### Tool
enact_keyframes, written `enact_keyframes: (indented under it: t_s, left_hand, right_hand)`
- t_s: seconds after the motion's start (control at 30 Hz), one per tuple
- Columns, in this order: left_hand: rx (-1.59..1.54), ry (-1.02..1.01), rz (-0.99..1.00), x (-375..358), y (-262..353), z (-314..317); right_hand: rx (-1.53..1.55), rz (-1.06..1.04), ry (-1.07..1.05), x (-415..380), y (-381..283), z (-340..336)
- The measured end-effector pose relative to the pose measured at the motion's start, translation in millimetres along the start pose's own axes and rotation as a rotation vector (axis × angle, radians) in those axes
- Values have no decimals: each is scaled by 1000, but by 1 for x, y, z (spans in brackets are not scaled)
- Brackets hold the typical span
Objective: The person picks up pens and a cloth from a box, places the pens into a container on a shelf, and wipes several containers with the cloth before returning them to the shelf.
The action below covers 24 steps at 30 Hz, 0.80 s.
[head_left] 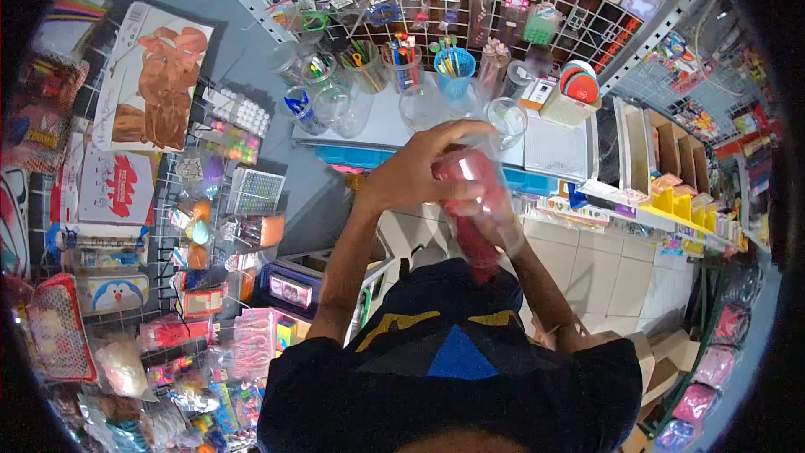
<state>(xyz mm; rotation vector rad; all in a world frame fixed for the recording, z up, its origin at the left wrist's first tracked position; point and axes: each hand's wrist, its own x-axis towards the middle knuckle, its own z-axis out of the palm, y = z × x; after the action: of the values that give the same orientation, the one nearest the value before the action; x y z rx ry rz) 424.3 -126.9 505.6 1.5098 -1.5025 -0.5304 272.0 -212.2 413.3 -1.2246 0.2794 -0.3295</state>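
A clear plastic jar [508, 216] is held tilted in front of my chest, its outline smeared by motion. My left hand [415, 166] wraps around the jar's upper end, fingers bent. A red cloth [471, 235] shows at the jar, with part of it hanging below. My right hand [466, 195] is at the cloth, seen blurred through the clear plastic, its fingers appearing closed on the cloth. Just beyond my hands, other clear jars [506, 122] stand on the white shelf [558, 151].
Pen-filled cups and a blue basket [454, 71] line the shelf's back, below a wire grid with hanging packets. Packaged goods [151, 75] crowd the left wall. On the right are a divided rack [662, 147] and cardboard boxes [671, 361]. Tiled floor [599, 277] lies below.
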Motion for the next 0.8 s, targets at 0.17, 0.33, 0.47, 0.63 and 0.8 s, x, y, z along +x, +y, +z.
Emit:
enact_keyframes:
  t_s: [0.17, 0.33, 0.47, 0.63, 0.8]
  left_hand:
    - [-31, -4, -63, 3, -5, 10]
    - [-309, 48, 313, 8, -27, 12]
    - [-426, 8, 257, 22, -31, 4]
    - [-306, -197, -188, 14, 12, -22]
    - [-432, 4, 42, 5, -18, 4]
  right_hand:
    - [-494, -248, 42, -1, 20, 8]
    - [324, -27, 70, -22, -21, 32]
    - [341, -83, 47, -10, 33, -7]
    - [-300, -186, 62, -5, -36, 16]
    - [-226, -148, 134, -13, -31, 22]
